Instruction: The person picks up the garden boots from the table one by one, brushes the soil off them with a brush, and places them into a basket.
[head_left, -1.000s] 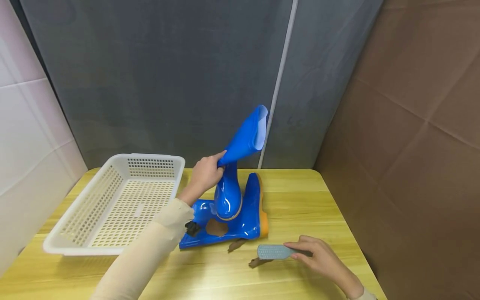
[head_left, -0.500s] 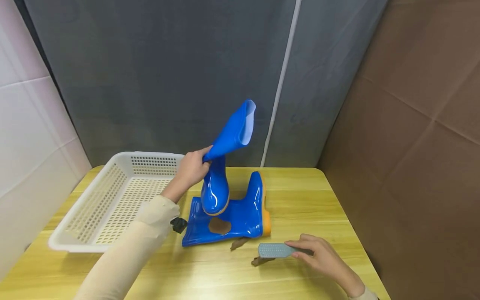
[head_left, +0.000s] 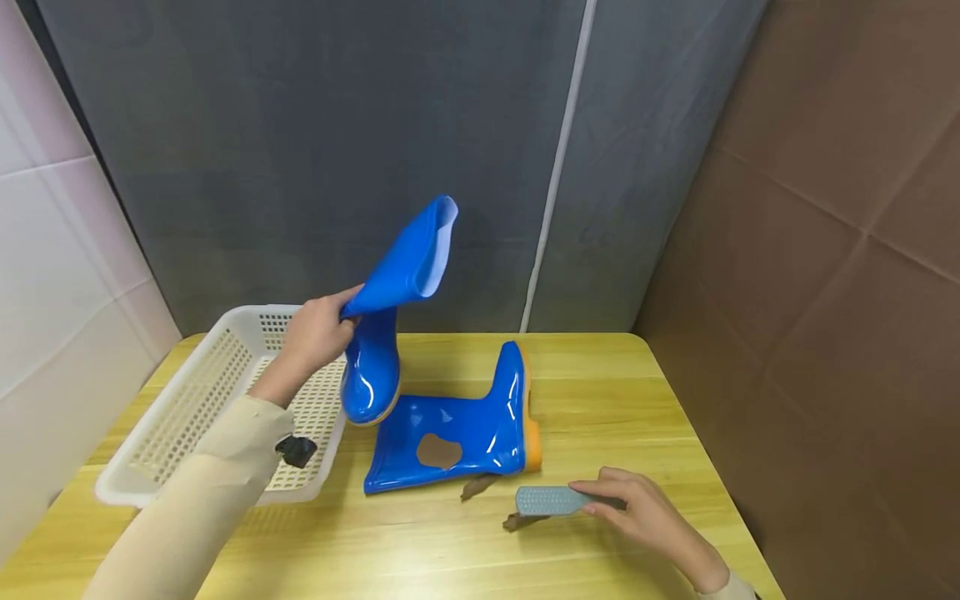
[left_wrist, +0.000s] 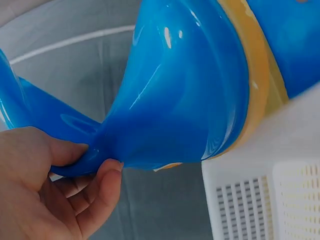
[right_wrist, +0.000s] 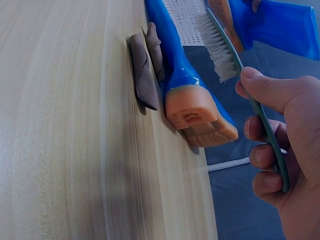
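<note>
My left hand [head_left: 318,333] pinches the bent shaft of a blue boot [head_left: 372,367], held up beside the basket's right edge; its opening points up and right. In the left wrist view, thumb and fingers of the hand [left_wrist: 65,185] grip the folded rubber of the boot [left_wrist: 170,90]. A second blue boot [head_left: 472,417] with an orange sole lies on its side on the table, a brown patch [head_left: 439,452] on its shaft. My right hand [head_left: 645,517] holds a grey-green brush [head_left: 551,501], bristles facing away from the palm in the right wrist view [right_wrist: 220,50].
A white perforated basket [head_left: 120,483] stands at the left of the wooden table [head_left: 600,400]. Two brown pieces [head_left: 478,487] [right_wrist: 142,72] lie near the lying boot, one partly under the brush in the head view. A grey wall [head_left: 337,125] stands behind.
My left hand has moved left with the raised boot, from above the lying boot to the basket's right side. The right hand and brush have hardly moved.
</note>
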